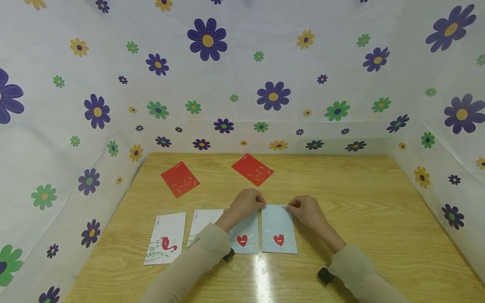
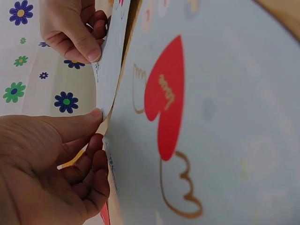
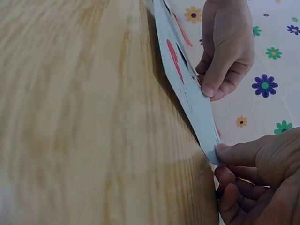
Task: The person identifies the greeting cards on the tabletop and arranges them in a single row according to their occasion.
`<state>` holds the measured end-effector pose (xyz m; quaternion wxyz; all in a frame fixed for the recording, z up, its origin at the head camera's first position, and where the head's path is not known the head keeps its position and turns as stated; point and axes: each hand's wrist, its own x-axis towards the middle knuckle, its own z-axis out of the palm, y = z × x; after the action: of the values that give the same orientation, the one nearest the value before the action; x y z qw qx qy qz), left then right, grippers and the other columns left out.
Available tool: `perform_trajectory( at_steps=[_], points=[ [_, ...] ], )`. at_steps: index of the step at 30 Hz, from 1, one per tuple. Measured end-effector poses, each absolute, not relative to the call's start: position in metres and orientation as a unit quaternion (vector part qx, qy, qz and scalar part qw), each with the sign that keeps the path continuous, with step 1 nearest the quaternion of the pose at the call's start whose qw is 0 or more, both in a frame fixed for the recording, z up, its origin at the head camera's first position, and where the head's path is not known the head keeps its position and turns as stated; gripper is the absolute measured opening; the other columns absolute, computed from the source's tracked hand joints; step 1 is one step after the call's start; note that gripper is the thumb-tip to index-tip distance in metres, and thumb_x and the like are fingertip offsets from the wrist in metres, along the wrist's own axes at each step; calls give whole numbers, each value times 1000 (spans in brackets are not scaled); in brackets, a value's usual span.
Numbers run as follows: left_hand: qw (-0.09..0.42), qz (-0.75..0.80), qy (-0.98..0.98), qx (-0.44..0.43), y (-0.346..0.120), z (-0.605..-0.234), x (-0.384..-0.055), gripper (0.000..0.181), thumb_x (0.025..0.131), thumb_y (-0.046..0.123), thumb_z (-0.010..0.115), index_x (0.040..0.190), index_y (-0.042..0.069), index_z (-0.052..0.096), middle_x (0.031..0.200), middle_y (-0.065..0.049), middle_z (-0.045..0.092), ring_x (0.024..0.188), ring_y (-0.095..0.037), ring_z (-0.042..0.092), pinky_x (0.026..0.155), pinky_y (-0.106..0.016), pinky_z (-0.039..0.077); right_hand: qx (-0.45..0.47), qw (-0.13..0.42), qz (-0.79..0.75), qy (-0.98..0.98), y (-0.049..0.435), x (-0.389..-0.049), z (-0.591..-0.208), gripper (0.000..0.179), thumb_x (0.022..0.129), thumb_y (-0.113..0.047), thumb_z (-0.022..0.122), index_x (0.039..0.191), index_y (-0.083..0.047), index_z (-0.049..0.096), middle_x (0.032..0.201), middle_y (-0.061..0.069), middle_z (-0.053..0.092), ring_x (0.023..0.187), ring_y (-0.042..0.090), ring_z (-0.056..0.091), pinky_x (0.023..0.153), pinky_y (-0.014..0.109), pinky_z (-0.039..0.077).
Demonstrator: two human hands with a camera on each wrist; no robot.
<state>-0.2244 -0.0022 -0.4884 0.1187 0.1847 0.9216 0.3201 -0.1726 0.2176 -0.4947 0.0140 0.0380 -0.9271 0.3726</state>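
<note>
A light-blue card [image 1: 278,225] with a red heart stands at the right end of a row on the table. My left hand [image 1: 247,203] pinches its upper left corner between thumb and fingers. At the upper right corner, the thumb and fingers of my right hand [image 1: 308,211] do the same. In the right wrist view, that card's corner [image 3: 213,152] bends up slightly under the right thumb. A second blue heart card [image 1: 246,229] lies just left of it, partly covered by my left wrist; its winged heart [image 2: 166,101] fills much of the left wrist view.
Two white flamingo cards lie to the left, one [image 1: 166,237] fully visible and the other [image 1: 204,216] partly under my left sleeve. Behind the row are two red cards, one at left [image 1: 180,179] and one [image 1: 252,169] near the middle. Flower-print cloth [image 1: 235,75] surrounds the wooden table [image 1: 360,202].
</note>
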Motion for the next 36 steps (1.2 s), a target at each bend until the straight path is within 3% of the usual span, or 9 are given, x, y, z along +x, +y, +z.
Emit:
perform_trajectory(
  at_steps=[36],
  points=[
    [120,323,922,177,-2,-493,-225,6,93,14,79,90,11,75,80,4,65,76,-14,57,71,-26,50,34,28,355,-934,215,-174,-500,12,89,-8,80,94,1,75,83,6,70,73,17,56,67,30,48]
  ],
)
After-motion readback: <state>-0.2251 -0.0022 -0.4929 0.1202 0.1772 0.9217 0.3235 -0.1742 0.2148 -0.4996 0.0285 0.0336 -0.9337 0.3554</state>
